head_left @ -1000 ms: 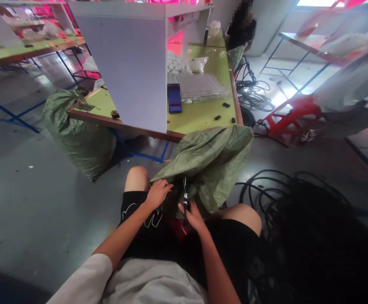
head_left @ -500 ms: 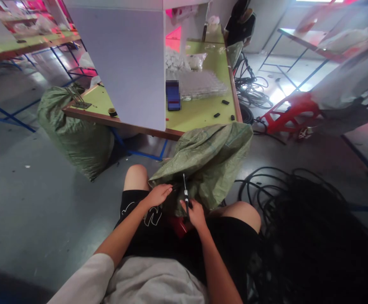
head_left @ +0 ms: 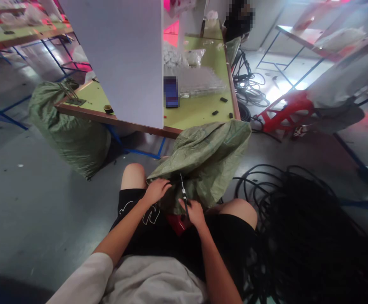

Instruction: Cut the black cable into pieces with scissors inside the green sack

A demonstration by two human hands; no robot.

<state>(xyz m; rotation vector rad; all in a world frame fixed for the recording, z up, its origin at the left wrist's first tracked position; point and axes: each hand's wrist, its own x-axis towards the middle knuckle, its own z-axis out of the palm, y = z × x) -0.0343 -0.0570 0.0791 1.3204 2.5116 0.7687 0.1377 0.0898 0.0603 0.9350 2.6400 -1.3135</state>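
Note:
An olive-green woven sack (head_left: 215, 147) drapes from the table edge down between my knees, its mouth open toward me. My right hand (head_left: 195, 213) is closed around a slim tool (head_left: 184, 195) with a black handle, pale bands and a narrow metal tip pointing into the sack. I cannot make out its exact kind. At the left side of the sack's mouth is my left hand (head_left: 157, 190), fingers bent and pressed together. Whatever those fingers hold is lost against the dark inside of the sack. A red object (head_left: 175, 223) shows below, between my thighs.
A table (head_left: 199, 120) ahead carries a phone (head_left: 172, 95), clear plastic trays (head_left: 199, 82), small black pieces (head_left: 223, 99) and a tape roll (head_left: 108, 109). A white panel (head_left: 133, 63) stands on it. Coiled black cable (head_left: 313, 219) lies right; a full sack (head_left: 66, 131) stands left.
The view has shifted slightly. My left fingers are more bent at the sack's mouth. The tool stays in my right hand, its tip still toward the sack.

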